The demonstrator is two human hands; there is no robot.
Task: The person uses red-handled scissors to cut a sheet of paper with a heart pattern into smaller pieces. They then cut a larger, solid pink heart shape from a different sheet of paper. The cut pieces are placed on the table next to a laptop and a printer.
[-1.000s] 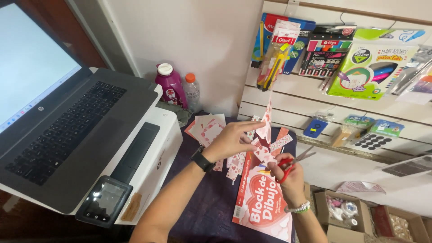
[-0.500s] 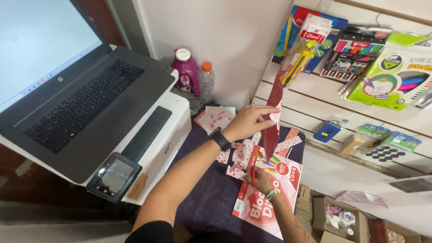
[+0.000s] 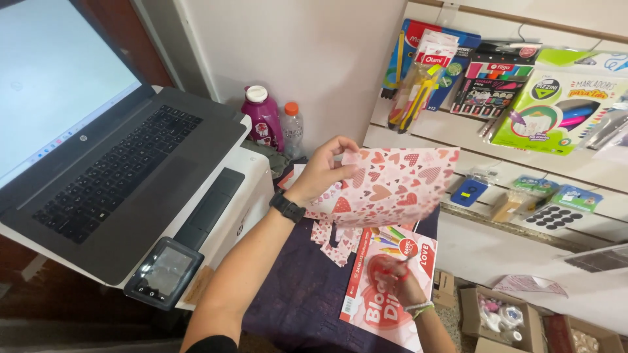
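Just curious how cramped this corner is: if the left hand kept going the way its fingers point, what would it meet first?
The left hand points up and right, pinching the heart-patterned paper. Beyond the paper, the first thing is probably the slatted display wall with its hanging packs, though depth is hard to judge.

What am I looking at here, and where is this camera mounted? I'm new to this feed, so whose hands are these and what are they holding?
The camera sits on a person's head and looks down at their own bare hands; there is no machine. The left hand, with a black wristwatch, lifts a pink heart-patterned sheet of paper by its edge. The right hand is lower, resting on a red-and-white drawing pad and gripping something red that I cannot make out. Cut scraps of the same paper lie on the dark purple cloth. To the left, an open laptop sits on a white printer. Stationery packs hang on the wall.
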